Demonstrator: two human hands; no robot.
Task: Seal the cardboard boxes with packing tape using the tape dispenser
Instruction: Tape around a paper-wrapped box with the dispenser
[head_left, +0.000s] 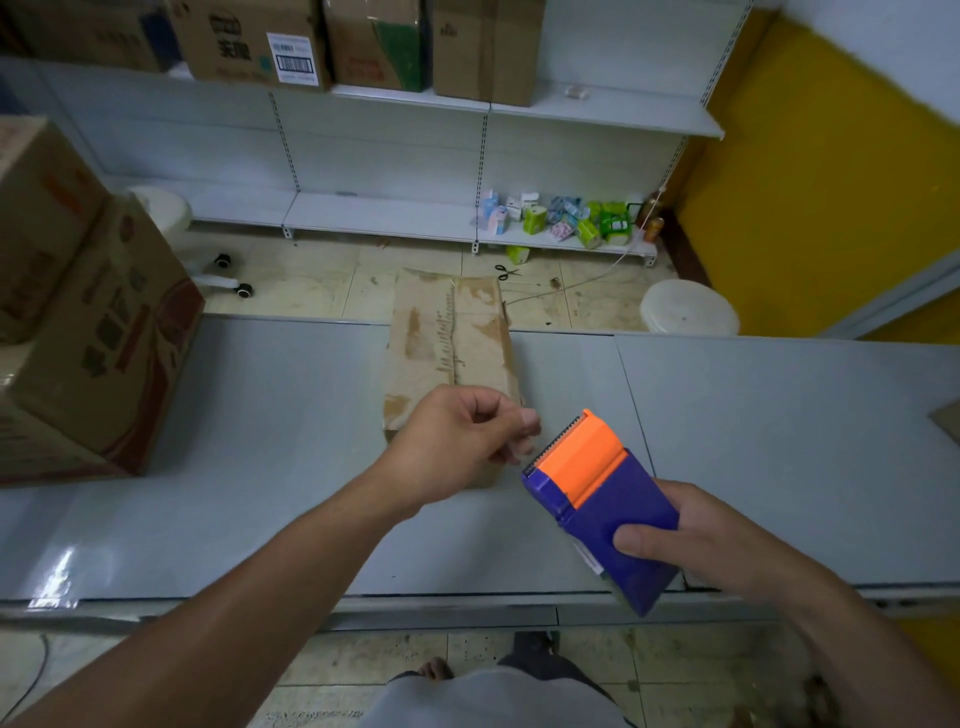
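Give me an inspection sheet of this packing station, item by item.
Surface: grey table, glossy.
Job's things: worn cardboard box at mid-table, flaps closed; purple-orange tape dispenser held near it.
Clutter: large printed boxes stacked on the table's left.
Hands: right hand grips the dispenser; left hand curled by its toothed edge, tape pinch unclear.
Cables: thin cord across the floor.
Surroundings: white shelves with cartons and packets; scissors on the floor; yellow wall.

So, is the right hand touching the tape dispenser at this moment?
Touching. The head view shows the right hand gripping the tape dispenser, with the thumb pressed flat on its blue face.
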